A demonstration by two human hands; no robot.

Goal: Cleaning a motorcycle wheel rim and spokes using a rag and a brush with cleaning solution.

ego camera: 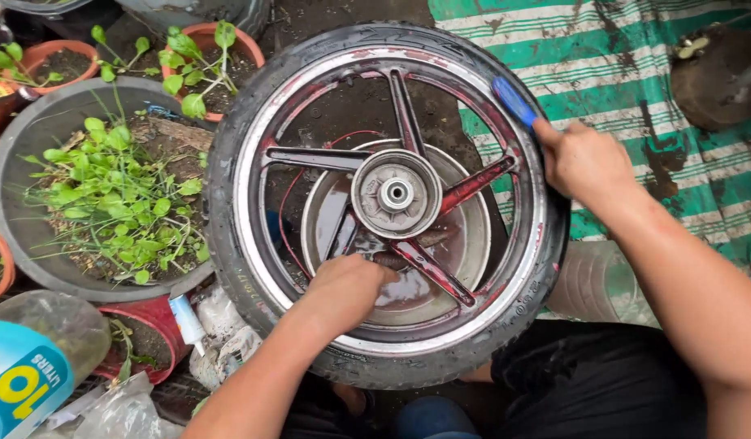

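Observation:
A motorcycle wheel lies flat in front of me, with a black tyre point(229, 162), a silver rim, red-stained spokes point(428, 268) and a grey hub point(396, 193). Under it stands a metal basin point(465, 244) holding dark water. My left hand point(347, 289) reaches between the spokes near the hub, fingers curled down into the wet gap; what it holds is hidden. At the wheel's upper right edge my right hand point(583, 158) grips a blue brush handle point(514, 102) pressed against the tyre and rim.
A large grey planter point(18, 162) with green weeds sits to the left, with terracotta pots point(58, 61) behind it. A green-and-white striped tarp point(635, 65) covers the ground on the right. A blue plastic bottle point(18, 382) lies at lower left.

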